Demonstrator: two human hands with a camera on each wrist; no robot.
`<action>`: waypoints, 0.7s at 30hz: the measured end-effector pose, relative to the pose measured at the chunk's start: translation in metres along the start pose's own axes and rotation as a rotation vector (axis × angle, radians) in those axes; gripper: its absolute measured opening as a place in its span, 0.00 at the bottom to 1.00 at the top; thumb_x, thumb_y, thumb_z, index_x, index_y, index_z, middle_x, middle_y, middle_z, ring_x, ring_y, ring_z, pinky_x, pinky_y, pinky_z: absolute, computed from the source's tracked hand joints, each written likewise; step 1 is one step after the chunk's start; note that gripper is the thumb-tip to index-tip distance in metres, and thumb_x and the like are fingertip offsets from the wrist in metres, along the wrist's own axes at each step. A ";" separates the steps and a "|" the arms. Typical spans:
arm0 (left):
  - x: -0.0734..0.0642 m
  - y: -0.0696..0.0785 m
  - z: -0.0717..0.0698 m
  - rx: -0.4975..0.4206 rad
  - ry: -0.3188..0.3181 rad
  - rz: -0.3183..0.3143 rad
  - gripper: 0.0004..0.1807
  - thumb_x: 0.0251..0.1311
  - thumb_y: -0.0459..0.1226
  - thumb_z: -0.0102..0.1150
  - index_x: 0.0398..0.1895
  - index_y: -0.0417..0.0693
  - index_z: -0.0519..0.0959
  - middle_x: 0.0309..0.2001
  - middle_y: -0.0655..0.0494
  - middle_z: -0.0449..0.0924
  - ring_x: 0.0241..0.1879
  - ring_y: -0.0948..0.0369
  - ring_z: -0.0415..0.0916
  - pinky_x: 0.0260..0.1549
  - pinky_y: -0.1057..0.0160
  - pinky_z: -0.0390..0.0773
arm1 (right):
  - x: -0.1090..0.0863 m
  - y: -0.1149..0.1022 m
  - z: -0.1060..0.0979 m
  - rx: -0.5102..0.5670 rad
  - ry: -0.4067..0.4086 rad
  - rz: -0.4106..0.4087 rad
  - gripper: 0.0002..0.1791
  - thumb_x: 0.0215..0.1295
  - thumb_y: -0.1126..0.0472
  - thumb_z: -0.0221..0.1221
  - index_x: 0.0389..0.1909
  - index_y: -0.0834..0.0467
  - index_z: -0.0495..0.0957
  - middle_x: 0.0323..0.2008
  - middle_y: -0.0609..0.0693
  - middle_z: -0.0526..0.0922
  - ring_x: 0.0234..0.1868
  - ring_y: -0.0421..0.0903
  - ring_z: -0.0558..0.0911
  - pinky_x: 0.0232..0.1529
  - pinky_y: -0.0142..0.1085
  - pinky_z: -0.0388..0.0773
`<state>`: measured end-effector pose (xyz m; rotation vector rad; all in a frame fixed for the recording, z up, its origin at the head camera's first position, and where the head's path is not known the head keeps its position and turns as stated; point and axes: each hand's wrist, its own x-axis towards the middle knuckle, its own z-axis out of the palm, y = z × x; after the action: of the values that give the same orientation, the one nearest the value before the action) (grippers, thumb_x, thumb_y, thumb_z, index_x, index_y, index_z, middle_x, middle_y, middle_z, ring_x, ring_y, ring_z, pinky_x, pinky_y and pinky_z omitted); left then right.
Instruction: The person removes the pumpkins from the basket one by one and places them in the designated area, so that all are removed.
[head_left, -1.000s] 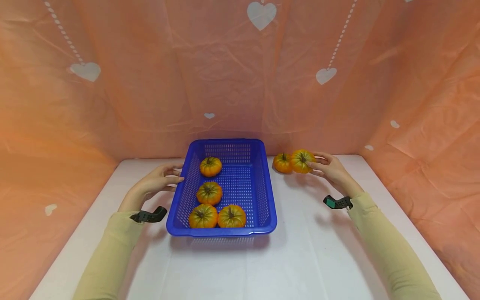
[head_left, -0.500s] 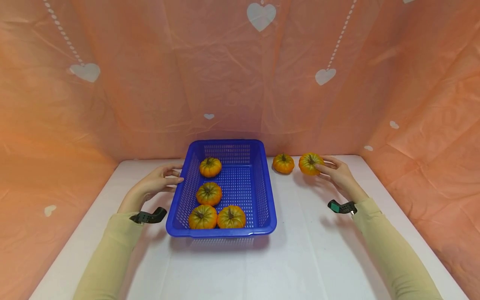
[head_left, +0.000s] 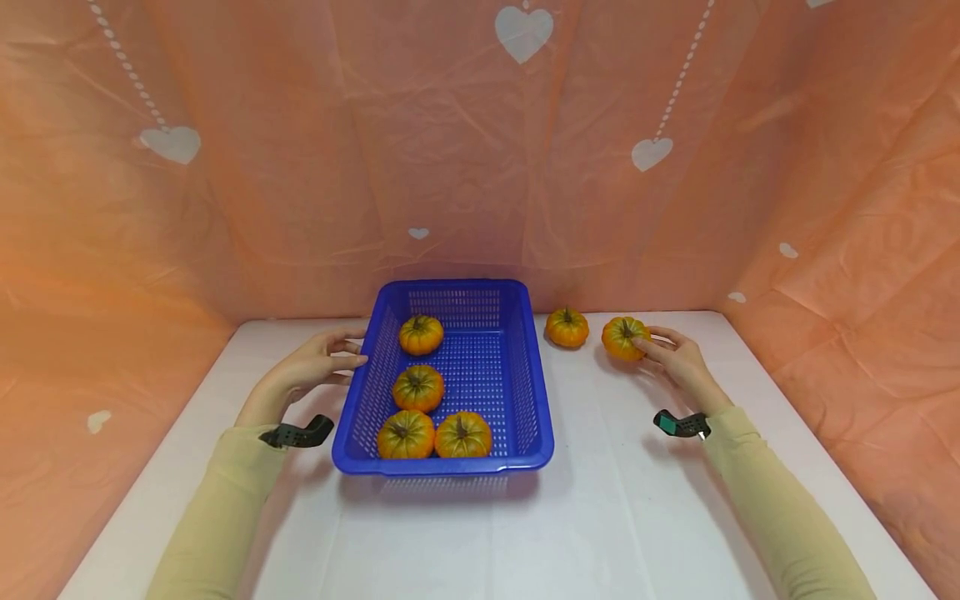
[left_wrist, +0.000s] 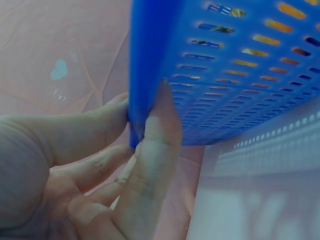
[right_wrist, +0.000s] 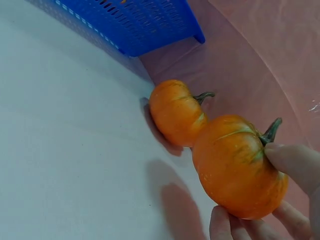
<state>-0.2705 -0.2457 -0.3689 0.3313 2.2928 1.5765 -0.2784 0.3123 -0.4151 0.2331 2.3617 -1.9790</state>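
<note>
Pinching the basket (head_left: 450, 466) by its L rim w/ thumb & fingers, our L hand (head_left: 313, 367) comes in from the L, black band (head_left: 298, 432) at the wrist. Inside, along the basket's L side, we've got the back pumpkin (head_left: 422, 336), then the mid pumpkin (head_left: 417, 389) nearer us, then the corner pumpkin (head_left: 405, 435) at the near L; just R of that one, side by side, is the fourth pumpkin (head_left: 463, 436). R of the basket & apart from it, the loose pumpkin (head_left: 567, 329) sits on the white table (head_left: 600, 517), close to the peach cloth (head_left: 465, 167). Farther R, our R hand (head_left: 677, 363) grasps the held pumpkin (head_left: 621, 340), thumb on top by the stem, fingers underneath, clear of the table.
</note>
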 end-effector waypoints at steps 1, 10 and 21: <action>0.000 0.000 0.000 -0.004 -0.001 0.002 0.35 0.66 0.33 0.55 0.71 0.31 0.53 0.55 0.31 0.66 0.40 0.57 0.78 0.41 0.58 0.81 | 0.001 0.001 0.000 0.001 0.003 0.004 0.42 0.61 0.49 0.64 0.69 0.63 0.58 0.56 0.56 0.71 0.40 0.32 0.79 0.53 0.38 0.74; 0.000 0.001 0.000 -0.002 0.003 -0.002 0.33 0.66 0.33 0.55 0.70 0.30 0.54 0.56 0.30 0.65 0.40 0.57 0.78 0.40 0.58 0.81 | 0.005 0.002 0.006 0.123 -0.003 0.038 0.41 0.62 0.55 0.64 0.69 0.65 0.56 0.59 0.60 0.67 0.39 0.34 0.80 0.53 0.40 0.74; 0.000 0.001 0.001 0.002 0.011 -0.011 0.35 0.66 0.33 0.56 0.71 0.31 0.53 0.56 0.30 0.65 0.42 0.57 0.78 0.41 0.57 0.81 | 0.013 0.003 0.011 0.123 -0.008 0.057 0.42 0.63 0.54 0.63 0.71 0.65 0.54 0.61 0.64 0.64 0.39 0.35 0.80 0.53 0.39 0.74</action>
<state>-0.2700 -0.2443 -0.3681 0.3103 2.2999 1.5746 -0.2912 0.3031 -0.4214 0.2939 2.2049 -2.0962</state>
